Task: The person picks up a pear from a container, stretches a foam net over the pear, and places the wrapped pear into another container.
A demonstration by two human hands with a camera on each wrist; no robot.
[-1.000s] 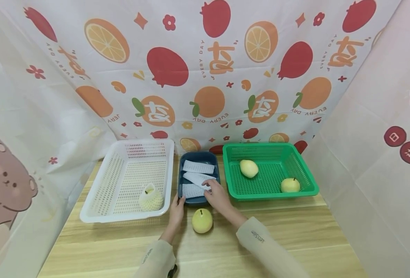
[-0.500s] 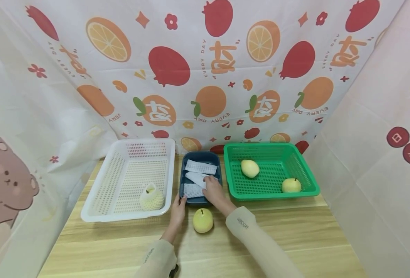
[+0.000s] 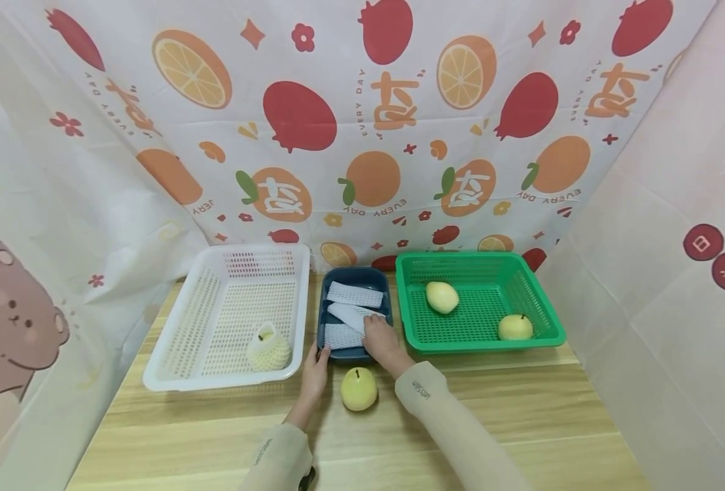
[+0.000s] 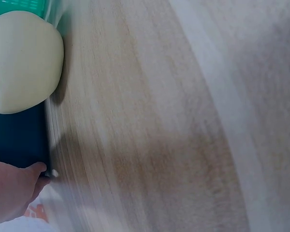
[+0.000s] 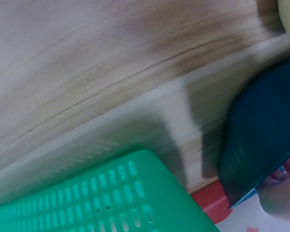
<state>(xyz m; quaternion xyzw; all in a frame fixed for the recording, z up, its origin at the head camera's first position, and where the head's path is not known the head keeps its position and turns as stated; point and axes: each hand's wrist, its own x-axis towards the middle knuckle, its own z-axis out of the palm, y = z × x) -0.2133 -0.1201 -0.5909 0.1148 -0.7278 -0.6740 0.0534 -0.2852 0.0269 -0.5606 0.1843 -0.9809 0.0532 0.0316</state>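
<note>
My left hand (image 3: 315, 372) grips the front left corner of a dark blue tray (image 3: 357, 275), thumb at the rim; the left wrist view shows the hand (image 4: 12, 188) pinching the corner. Inside the tray lie white foam net sleeves: a back one (image 3: 354, 294), a slanted middle one (image 3: 345, 312) and a front one (image 3: 341, 335). My right hand (image 3: 384, 342) reaches over the tray's right side, its bunched fingers pinching the slanted sleeve's right end. The right wrist view shows this hand (image 5: 282, 193) partly behind the tray wall (image 5: 261, 125). A bare yellow pear (image 3: 359, 390) stands before the tray.
Left of the tray stands a white perforated basket (image 3: 178, 320) holding a pear (image 3: 269, 351) in a foam net. To the right, a green basket (image 3: 402, 300) contains two bare pears (image 3: 441, 298). A printed cloth (image 3: 368, 123) hangs behind the wooden table (image 3: 509, 402).
The right hand has drawn its fingers together on the slanted sleeve, and its forearm has shifted left. The left hand keeps its grip on the tray. The view has moved slightly.
</note>
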